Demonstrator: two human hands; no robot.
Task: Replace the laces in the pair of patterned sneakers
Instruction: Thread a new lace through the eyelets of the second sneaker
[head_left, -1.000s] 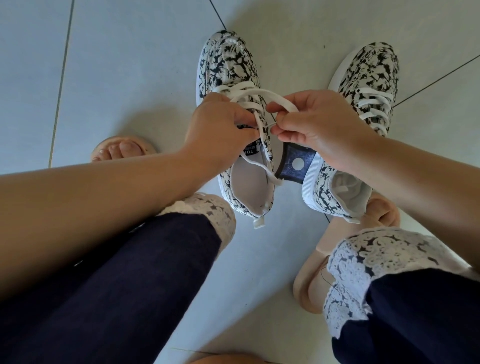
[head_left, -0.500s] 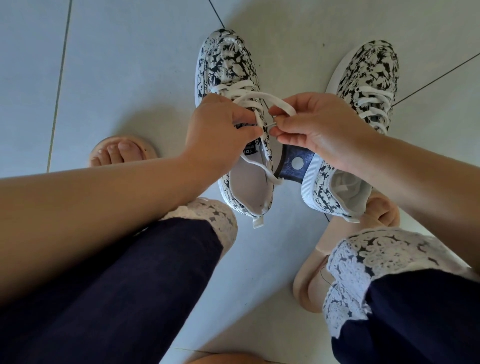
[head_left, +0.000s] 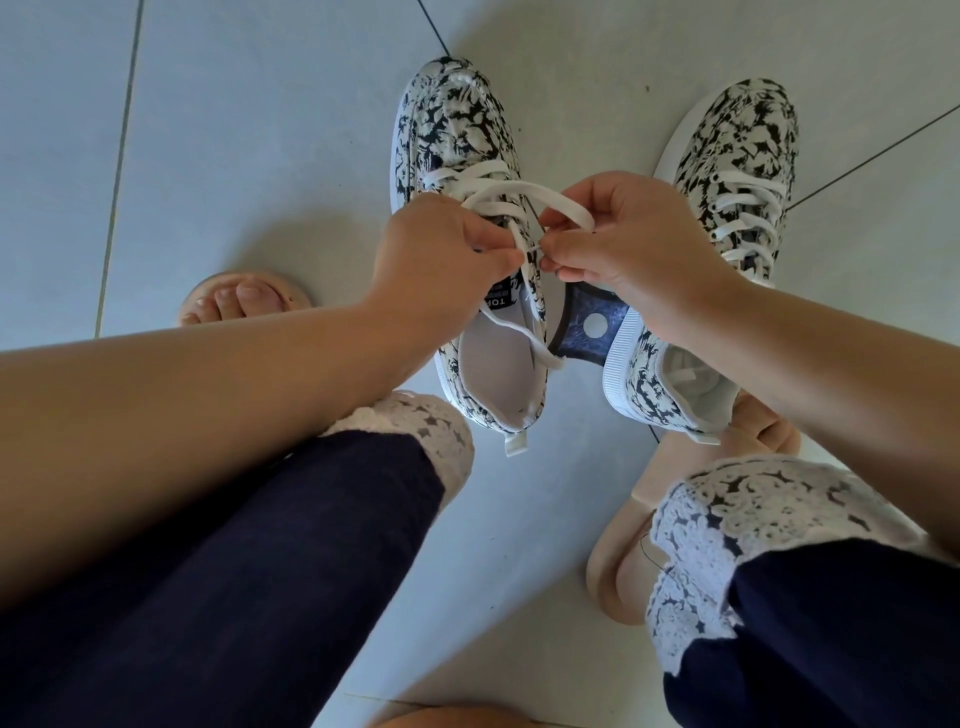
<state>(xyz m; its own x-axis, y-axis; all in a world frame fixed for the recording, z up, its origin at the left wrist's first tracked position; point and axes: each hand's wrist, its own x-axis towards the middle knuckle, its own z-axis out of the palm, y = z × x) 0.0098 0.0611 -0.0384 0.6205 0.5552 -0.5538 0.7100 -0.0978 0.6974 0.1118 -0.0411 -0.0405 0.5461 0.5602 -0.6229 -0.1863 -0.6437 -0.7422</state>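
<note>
A: Nearest: two knees in dark trousers, two beige sandals (head_left: 623, 551) flat on the floor (head_left: 260, 130). Trouble ahead?

B: Beyond, over the left sneaker (head_left: 457, 124) at mid-floor: left hand (head_left: 441, 260) and right hand (head_left: 639, 244), fingertips curled tight, each pinching the white lace (head_left: 524, 188), almost touching, with a loop between. Possible slipping of the seemingly half-formed knot on any easing of either pinch; possible dragging of the shoe on a hard pull.

A: Tally?

B: Two hands. One lace in work, one loose end across the heel opening. Two sneakers; right sneaker (head_left: 743, 135) just beside, fully laced, farthest out.
</note>
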